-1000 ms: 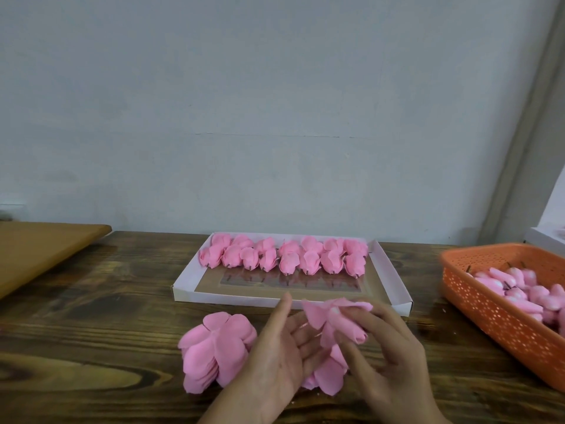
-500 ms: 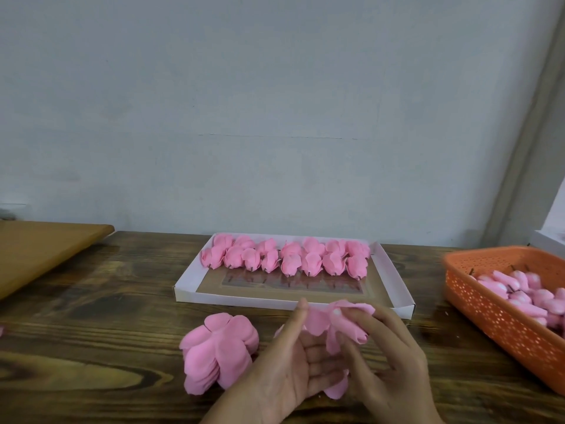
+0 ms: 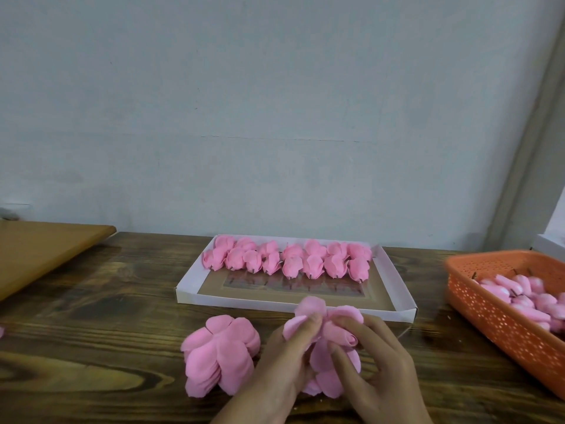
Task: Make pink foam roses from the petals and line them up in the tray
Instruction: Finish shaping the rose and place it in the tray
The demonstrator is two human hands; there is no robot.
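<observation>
Both hands work one half-made rose (image 3: 333, 335) at the near edge of the wooden table (image 3: 91, 316), just near of the tray: the left hand (image 3: 284, 365) has its thumb and fingers curled round the left petals, pinching them up toward the centre, and the right hand (image 3: 379, 362) grasps the right side, its fingers pressed on the rolled bud while more petals hang below between the two palms. A loose stack of petals (image 3: 220, 353) lies fanned on the table just left of the left hand, touching neither tray nor wrist as far as can be told. The white tray (image 3: 394, 289) sits in the middle of the table, its near wall just beyond the fingertips; finished roses (image 3: 287, 260) fill its far end in two close rows, wall to wall from left to right, and the near half shows bare brown floor. An orange perforated basket (image 3: 489, 310) stands at the right, well apart from the tray, holding a heap of pink buds (image 3: 526, 295) with dark stems. A tan board (image 3: 39, 255) overhangs the far left corner of the table. Open tabletop lies between the board and the tray, and a narrower strip between the tray and the basket.
</observation>
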